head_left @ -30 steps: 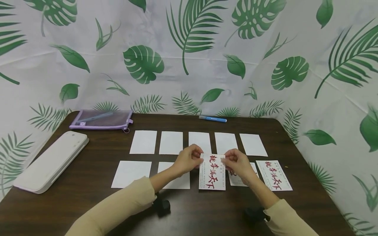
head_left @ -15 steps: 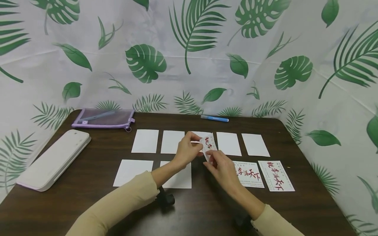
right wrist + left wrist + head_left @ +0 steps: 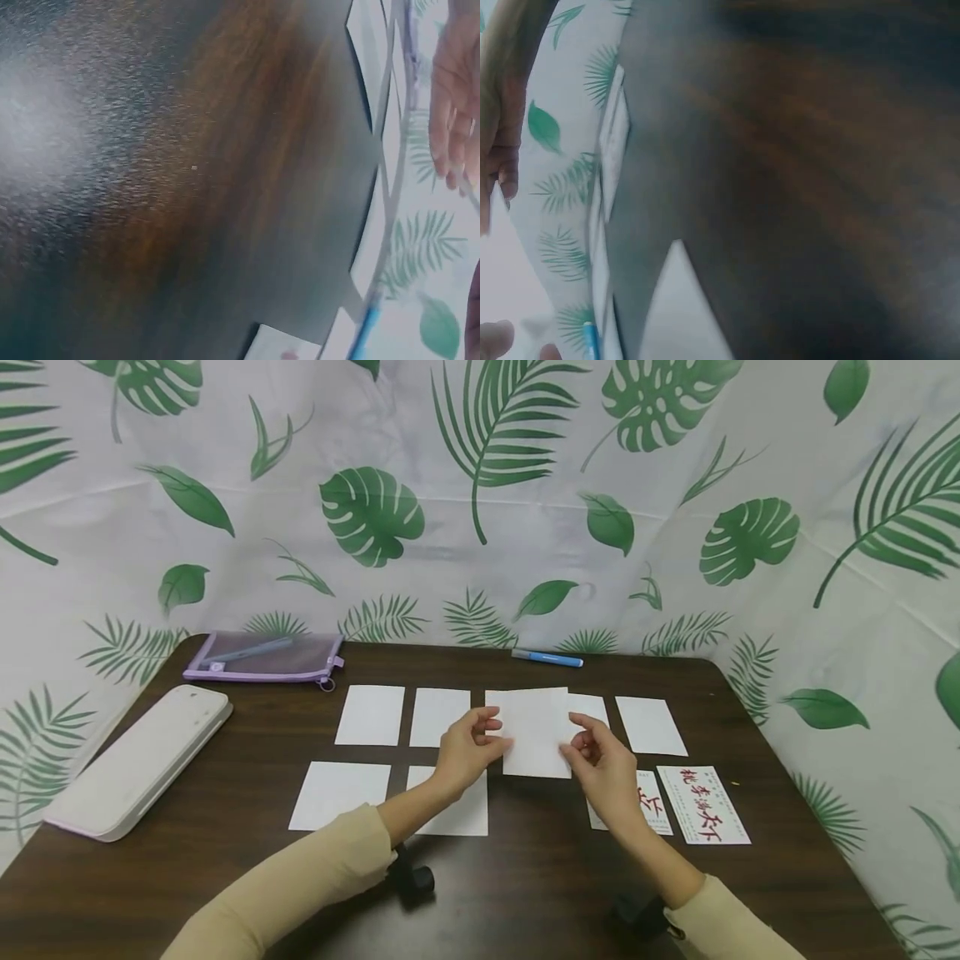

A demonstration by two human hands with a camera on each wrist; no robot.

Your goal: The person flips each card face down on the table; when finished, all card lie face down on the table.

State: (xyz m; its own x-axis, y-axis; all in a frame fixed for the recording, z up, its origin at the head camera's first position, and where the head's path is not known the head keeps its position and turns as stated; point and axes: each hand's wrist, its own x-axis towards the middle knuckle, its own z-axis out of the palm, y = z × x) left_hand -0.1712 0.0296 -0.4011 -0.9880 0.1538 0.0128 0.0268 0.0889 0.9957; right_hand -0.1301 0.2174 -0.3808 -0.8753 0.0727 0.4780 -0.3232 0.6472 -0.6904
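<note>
A blank white face of a card [image 3: 534, 735] is turned up between my two hands, raised above the table. My left hand [image 3: 463, 753] pinches its left edge between thumb and fingers. At the opposite edge, my right hand [image 3: 609, 773] pinches it the same way. The held card covers parts of the blank cards behind it. Below my right hand lies a card with red characters [image 3: 654, 803], partly hidden by that hand. Beside it, another red-lettered card [image 3: 703, 806] is fully visible. In the left wrist view the held card [image 3: 506, 277] shows at the left edge.
Blank cards [image 3: 370, 716] form a back row, with two more blank cards [image 3: 339, 796] in front at left. A white case [image 3: 138, 760] and purple mesh pouch [image 3: 264, 658] lie on the left. A blue marker [image 3: 547, 657] lies near the back edge of the dark table [image 3: 525, 877].
The held card showed red characters a second ago and was tilted half a second ago; now its blank side shows. My right hand moved left across it, then back to the right edge.
</note>
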